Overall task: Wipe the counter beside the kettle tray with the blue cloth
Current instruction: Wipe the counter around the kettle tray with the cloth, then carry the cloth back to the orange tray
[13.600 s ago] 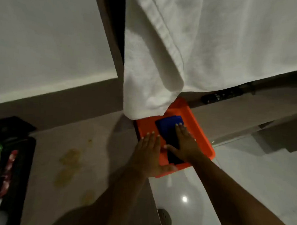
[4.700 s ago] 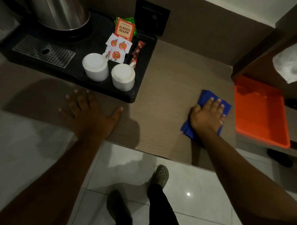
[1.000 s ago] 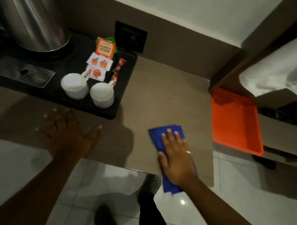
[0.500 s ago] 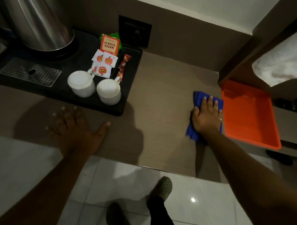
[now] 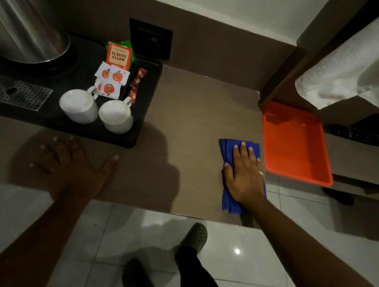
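A brown wood-grain counter (image 5: 189, 113) is running under a dark backsplash, with glossy white floor tiles showing below its front edge. My right hand (image 5: 244, 175) is lying flat and spread on the blue cloth (image 5: 225, 150), palm down, fingers straight and close together, gripping nothing, only pressing the folded cloth onto the counter near its right front corner. The cloth is sticking out past my fingertips and behind my wrist. Just to its right an orange tray (image 5: 292, 143) is sitting, empty. My left hand (image 5: 76, 167) is resting open on the counter, fingers fanned, thumb out, holding nothing, just in front of the black kettle tray (image 5: 147, 97). That tray is carrying two white cups (image 5: 115, 116), tea sachets (image 5: 112, 79) and the steel kettle (image 5: 25, 29).
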